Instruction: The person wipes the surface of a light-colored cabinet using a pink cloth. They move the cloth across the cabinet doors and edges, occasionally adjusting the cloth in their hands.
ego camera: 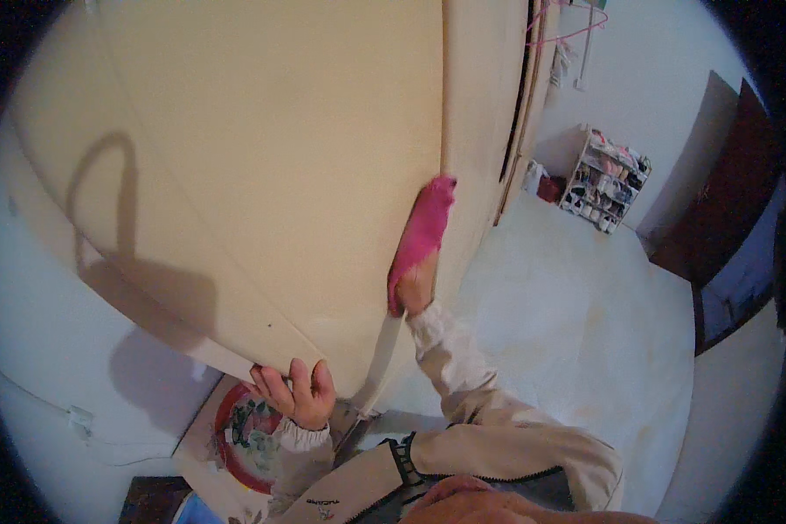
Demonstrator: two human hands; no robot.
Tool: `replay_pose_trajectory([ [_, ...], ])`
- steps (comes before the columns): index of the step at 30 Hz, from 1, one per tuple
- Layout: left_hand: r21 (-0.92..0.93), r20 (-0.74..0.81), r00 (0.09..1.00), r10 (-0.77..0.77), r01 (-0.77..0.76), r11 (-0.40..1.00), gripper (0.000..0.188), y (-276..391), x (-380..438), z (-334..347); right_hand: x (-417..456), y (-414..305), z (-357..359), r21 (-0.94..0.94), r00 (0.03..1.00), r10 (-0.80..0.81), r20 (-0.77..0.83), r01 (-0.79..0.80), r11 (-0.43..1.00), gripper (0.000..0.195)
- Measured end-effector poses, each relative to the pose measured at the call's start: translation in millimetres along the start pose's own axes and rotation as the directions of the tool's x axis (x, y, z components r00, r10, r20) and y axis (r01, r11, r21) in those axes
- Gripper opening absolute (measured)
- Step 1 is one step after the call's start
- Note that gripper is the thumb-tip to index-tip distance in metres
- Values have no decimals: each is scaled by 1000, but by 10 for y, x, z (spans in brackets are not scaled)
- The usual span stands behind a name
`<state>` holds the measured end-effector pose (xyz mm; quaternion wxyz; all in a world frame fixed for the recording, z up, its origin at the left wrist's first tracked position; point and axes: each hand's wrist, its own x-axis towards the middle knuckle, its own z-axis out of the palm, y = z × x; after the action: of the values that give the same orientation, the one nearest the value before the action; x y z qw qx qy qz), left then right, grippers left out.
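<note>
A large cream-coloured panel [288, 164], perhaps the side of a wardrobe, fills much of the view before me. My right hand [418, 285] presses a pink cloth [426, 223] against the panel along its right vertical edge. The cloth covers most of that hand, so the fingers are hidden. Lower and to the left, my left hand [304, 393] touches the panel near its bottom edge with the fingers apart. No object shows in it.
A round basin with a red rim [226, 452] stands below my left hand. At the far right are a shoe rack [606, 180], a dark red bag [550, 189] and a dark door [714, 196]. Pink hangers [570, 33] hang at the top. A wall socket [80, 419] is at left.
</note>
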<state>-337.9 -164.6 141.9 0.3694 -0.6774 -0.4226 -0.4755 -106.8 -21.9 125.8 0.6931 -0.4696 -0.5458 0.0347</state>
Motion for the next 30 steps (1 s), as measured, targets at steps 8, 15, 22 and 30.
replay_pose_trajectory([
  [8, 48, -3, 1000, -18, 18, 999, 26, 11, 51, -42, -84, -1178, 98, 77, 860, -509, 21, 507, 859, 46],
  [15, -10, 0, 1000, -26, 26, 1000, 27, 10, 82, -37, 717, -641, -4, 82, 964, -266, -4, 266, 960, 43],
  [22, -22, -54, 998, -27, 26, 999, 26, 10, 58, 7, -177, -998, 192, 567, 998, -59, 4, 46, 823, 38],
  [30, -34, -37, 998, -48, 46, 998, 24, 16, 58, 10, 1052, -1378, 4, -39, 690, -715, 109, 722, 691, 48],
])
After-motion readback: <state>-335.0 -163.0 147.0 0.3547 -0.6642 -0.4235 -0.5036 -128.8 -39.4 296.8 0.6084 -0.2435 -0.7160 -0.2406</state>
